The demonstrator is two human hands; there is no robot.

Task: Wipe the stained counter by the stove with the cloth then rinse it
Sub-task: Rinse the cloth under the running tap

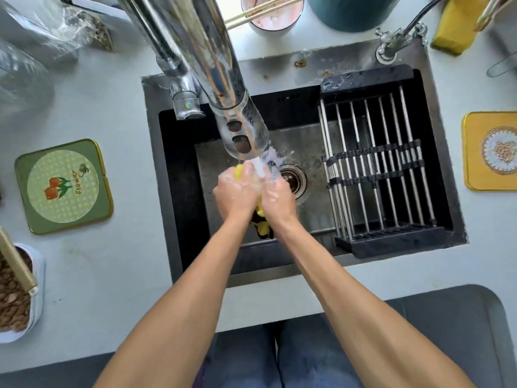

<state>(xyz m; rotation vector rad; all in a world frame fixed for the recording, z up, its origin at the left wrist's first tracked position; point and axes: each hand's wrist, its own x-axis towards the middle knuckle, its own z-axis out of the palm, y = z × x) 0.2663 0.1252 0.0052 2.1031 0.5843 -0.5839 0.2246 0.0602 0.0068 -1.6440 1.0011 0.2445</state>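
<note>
Now my left hand (235, 189) and my right hand (275, 191) are pressed together around the cloth (262, 224), fingers curled in on it from both sides. It is yellow with dark patches: one corner shows above my left knuckles and a bunched tail hangs below my wrists. Both hands sit right under the faucet (240, 127), whose stream (258, 166) lands on them and splashes off toward the drain (291, 179), just right of the faucet's spout. So I judge the wiping is behind me and I am in the rinse step, working the cloth under running water in the sink (173, 169). A rack (377, 169) hangs in the basin further right of the faucet, and a green coaster (63, 186) lies on the counter (123, 247) well to its left. Next, I reckon, comes squeezing the cloth hard, checking that the water runs clear, then freeing one hand for the faucet's handle (186, 103), back left of the spout.
</note>
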